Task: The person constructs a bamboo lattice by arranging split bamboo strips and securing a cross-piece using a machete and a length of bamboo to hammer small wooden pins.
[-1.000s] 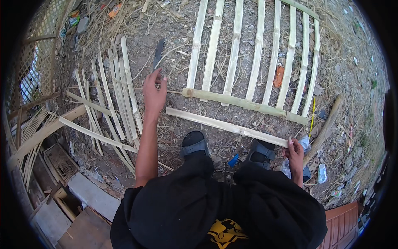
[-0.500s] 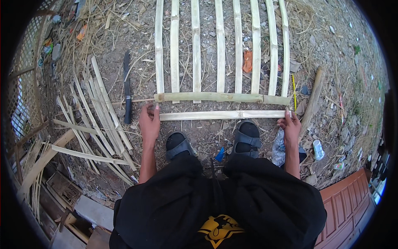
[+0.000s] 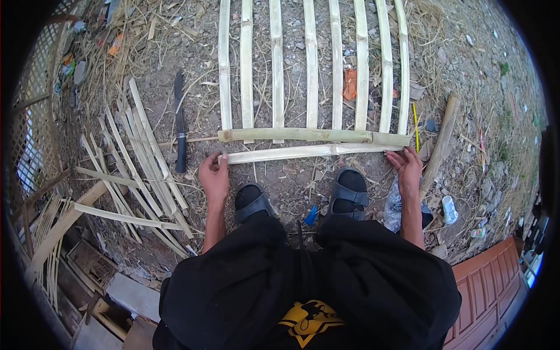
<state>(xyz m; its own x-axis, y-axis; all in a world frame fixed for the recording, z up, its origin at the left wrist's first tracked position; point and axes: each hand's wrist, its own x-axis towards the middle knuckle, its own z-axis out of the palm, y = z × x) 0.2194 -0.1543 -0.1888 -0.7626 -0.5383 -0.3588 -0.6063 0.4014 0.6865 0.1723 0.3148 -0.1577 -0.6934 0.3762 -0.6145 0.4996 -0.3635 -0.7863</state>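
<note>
Ground [image 3: 294, 188]: dry earth, straw and stones. Far left, lattice panel [image 3: 32, 125]; next, heap of pale strips [image 3: 154, 154], several crossing. Knife [image 3: 181, 125] lies between heap and left hand [image 3: 214, 178], dark handle toward the wearer. Left hand: thumb and fingers pinch the left end of the loose strip [image 3: 280, 154], which lies crosswise beyond the sandals [image 3: 350, 201], on the near side of the crosspiece [image 3: 315, 135]. Crosspiece spans the near ends of eight slats [image 3: 311, 64]; some tips show past it.

Change over the last half second: loose strip shifted toward the crosspiece, right end most. Judged: alignment partial, gap visible at left, nearly closed at right; contact there cannot be told. Right hand [image 3: 406, 169]: fingertips grasp the strip's right end.

Containers, at right: clear plastic bag [image 3: 392, 211], crumpled, contents unreadable; white cup [image 3: 449, 210], inside not visible.
</note>
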